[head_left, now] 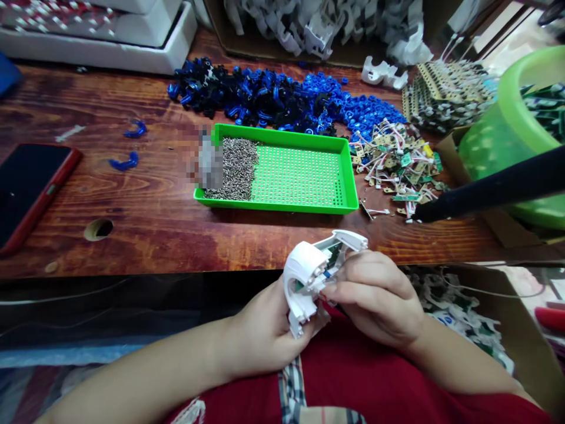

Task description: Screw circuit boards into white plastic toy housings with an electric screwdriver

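A white curved plastic housing with a green circuit board inside is held in front of my body, just off the table's front edge. My left hand wraps round its left and lower side. On the right, my right hand pinches at the open side of the housing, thumb and fingers close together; a bit of red wire shows below its fingertips. Beyond the hands lies a green tray with many small metal screws heaped at its left end.
Blue and black plastic parts lie piled behind the tray. Small wired circuit boards are heaped to its right, near a black bar and a green bucket. A phone lies at left. A box of white housings stands low right.
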### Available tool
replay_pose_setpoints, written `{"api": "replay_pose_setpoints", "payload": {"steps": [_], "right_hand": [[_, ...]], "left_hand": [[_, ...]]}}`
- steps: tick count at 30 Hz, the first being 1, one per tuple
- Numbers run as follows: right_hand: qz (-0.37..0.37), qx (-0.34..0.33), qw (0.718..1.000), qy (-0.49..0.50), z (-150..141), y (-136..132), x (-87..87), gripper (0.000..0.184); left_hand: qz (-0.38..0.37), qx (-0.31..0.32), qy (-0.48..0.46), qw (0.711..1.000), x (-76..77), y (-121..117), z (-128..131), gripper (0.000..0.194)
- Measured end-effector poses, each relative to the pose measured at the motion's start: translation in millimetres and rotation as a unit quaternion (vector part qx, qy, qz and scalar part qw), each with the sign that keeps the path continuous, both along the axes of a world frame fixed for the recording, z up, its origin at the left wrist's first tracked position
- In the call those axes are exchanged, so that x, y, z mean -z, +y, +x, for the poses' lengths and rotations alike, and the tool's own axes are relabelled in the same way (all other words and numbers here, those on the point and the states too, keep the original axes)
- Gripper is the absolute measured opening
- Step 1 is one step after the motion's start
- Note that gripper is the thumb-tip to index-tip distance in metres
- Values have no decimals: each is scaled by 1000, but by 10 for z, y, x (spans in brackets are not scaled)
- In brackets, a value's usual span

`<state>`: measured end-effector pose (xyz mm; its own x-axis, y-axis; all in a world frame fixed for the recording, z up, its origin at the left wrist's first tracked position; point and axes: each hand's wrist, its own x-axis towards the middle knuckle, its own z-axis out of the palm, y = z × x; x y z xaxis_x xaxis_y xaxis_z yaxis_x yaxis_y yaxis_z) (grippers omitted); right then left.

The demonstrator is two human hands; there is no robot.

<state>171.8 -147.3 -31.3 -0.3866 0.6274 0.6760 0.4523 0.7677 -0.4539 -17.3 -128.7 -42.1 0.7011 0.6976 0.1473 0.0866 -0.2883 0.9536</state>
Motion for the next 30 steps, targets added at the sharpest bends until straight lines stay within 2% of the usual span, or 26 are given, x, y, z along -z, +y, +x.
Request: {"api": "replay_pose_setpoints", "payload": {"steps": [6,11,16,19,24,27,30], "right_hand": [[-9,5,1000,9,-11,3,12,30],[-4,10,1000,4,-2,-13,-4,31],[-9,3,1000,-18,0,-10,-49,28],[-44,-6,999,-26,12,-22,-85,28],[-106,-18,994,-25,27,-37,-116,24],[-111,-16,994,-9,15,-26,-83,23],[-113,7,993,16,-6,-19,-27,24]], "left_hand": [[41,0,5,999,35,-26,-12,17],[71,1,16,997,38,-44,-33,24],[77,3,33,996,66,-46,-54,23],[84,0,44,996,112,-71,-81,24],[127,1,55,990,102,-89,-127,38],[156,2,57,986,66,-63,-136,33],[118,14,69,991,59,-30,-115,27]]}}
